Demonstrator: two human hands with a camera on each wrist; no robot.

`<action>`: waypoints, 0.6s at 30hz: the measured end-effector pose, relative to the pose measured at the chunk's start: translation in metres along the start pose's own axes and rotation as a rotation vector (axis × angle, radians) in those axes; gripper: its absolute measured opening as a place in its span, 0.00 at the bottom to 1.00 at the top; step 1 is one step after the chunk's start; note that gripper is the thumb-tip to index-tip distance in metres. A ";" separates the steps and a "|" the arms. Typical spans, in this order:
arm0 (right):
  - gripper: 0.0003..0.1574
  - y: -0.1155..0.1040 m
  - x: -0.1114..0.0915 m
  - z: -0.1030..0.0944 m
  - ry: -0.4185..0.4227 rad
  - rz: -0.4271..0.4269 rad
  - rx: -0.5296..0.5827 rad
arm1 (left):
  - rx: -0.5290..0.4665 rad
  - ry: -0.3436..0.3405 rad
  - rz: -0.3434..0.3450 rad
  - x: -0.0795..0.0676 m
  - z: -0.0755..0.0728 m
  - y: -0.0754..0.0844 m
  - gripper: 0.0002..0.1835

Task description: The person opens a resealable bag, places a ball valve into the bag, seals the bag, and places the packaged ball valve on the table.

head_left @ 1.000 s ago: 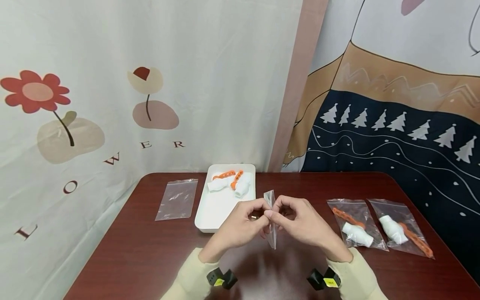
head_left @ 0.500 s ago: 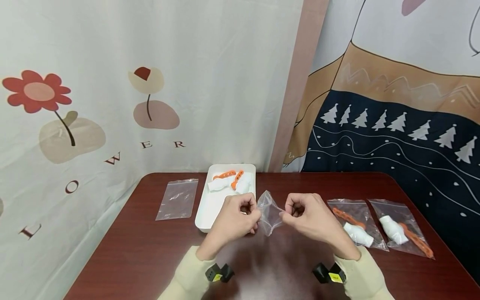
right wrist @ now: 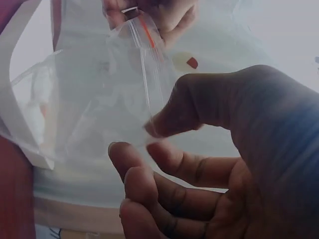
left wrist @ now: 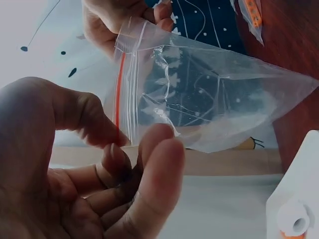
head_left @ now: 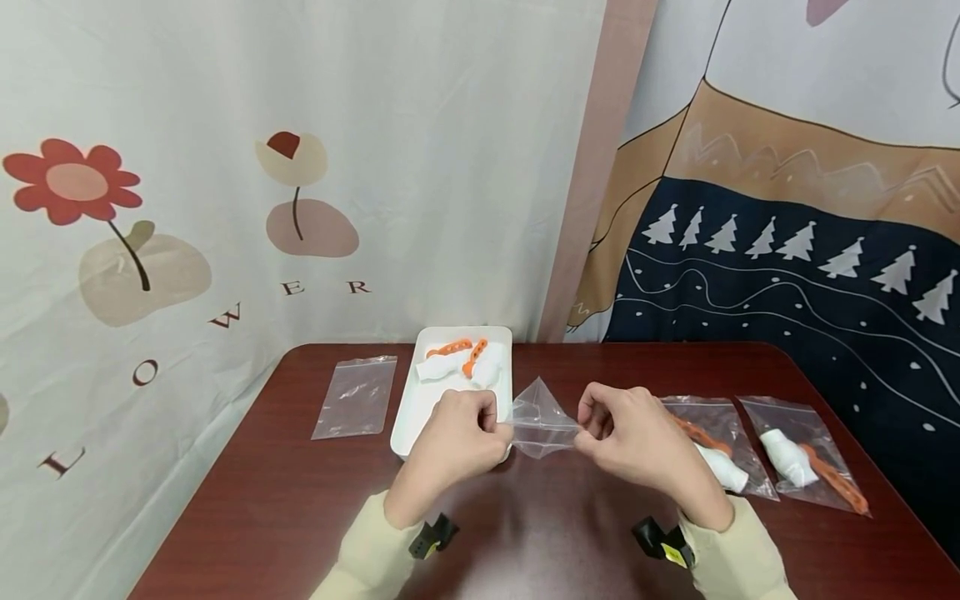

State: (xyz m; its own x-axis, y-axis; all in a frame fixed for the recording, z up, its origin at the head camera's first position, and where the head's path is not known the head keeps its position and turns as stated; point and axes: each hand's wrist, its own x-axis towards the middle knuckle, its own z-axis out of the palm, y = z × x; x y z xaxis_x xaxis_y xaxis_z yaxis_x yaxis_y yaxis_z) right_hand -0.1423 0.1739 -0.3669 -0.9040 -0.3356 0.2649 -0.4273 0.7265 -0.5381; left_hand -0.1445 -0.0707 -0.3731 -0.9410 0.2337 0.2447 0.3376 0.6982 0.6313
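Note:
Between the two hands a clear zip bag (head_left: 542, 421) is stretched sideways, with its body spread below the zip. A red line (left wrist: 119, 94) runs along its top edge in the left wrist view. My left hand (head_left: 459, 429) pinches one end of the mouth between thumb and finger. At the other end my right hand (head_left: 626, 433) pinches the bag the same way, its other fingers curled. Nothing shows inside the bag. Behind the left hand stands a white tray (head_left: 408, 429) with orange perforated strips (head_left: 450, 347) and white rounded pieces (head_left: 438, 367) at its far end.
Another flat clear zip bag (head_left: 355, 398) lies left of the tray on the dark red table (head_left: 285, 500). At the right lie two bags, one partly behind the right hand; the outer bag (head_left: 806, 458) holds a white piece and an orange strip. Printed curtains hang behind.
The hands were close together with the bag seen edge-on. They have drawn apart, the right hand moving right and the left slightly left, and the bag's mouth has spread wide between them.

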 end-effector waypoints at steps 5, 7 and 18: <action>0.18 -0.004 -0.002 -0.001 0.018 -0.022 0.021 | -0.011 -0.023 0.014 -0.001 -0.002 0.001 0.14; 0.22 -0.004 -0.001 -0.001 0.033 -0.033 0.043 | -0.057 -0.049 0.037 0.000 -0.003 0.000 0.14; 0.14 0.007 0.006 0.000 0.069 0.075 0.216 | -0.336 -0.218 0.090 0.009 -0.004 -0.013 0.11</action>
State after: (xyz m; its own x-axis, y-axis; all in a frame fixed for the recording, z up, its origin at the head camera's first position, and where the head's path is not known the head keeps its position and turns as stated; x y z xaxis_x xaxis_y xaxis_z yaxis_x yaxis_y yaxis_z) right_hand -0.1513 0.1768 -0.3695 -0.9334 -0.2382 0.2682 -0.3586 0.5999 -0.7153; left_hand -0.1578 -0.0806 -0.3761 -0.8783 0.4465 0.1708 0.3734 0.4176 0.8284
